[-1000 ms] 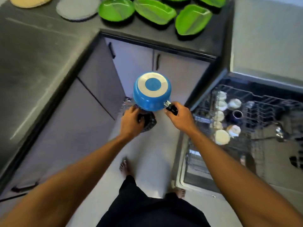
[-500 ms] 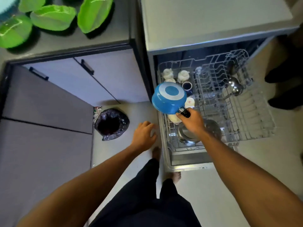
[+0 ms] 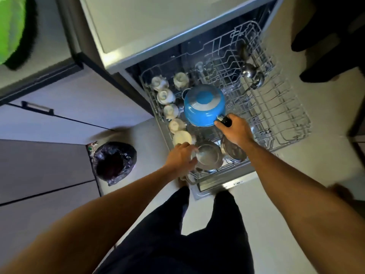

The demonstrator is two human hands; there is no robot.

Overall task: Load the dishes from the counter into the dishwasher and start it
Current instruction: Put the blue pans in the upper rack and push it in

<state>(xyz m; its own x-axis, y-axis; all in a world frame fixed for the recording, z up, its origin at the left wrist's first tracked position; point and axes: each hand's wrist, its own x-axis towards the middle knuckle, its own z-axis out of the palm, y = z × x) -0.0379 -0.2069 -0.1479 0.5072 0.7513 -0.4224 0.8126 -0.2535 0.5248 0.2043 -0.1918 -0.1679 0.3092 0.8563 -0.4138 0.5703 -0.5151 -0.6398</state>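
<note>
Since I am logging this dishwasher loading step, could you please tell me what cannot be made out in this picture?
Head view only:
- Whether the upside-down blue saucepan rests on the white wire rack: its body hides this.
- Its black handle: mostly covered by the right hand.
- Left hand grip on the steel bowl: blurred.
- Green plate: cut off, blurred.

I see the rack [image 3: 286,123] pulled out at centre right of the frame, below the counter [image 3: 138,22]. Cups [image 3: 165,95] line its left edge; the pan [image 3: 204,105] sits upside down just right of them, my right hand [image 3: 235,131] on its handle. Bowls [image 3: 209,155] lie at the rack's lower edge, my left hand [image 3: 180,157] touching one. A bin [image 3: 114,161] stands on the floor left of the rack.
</note>
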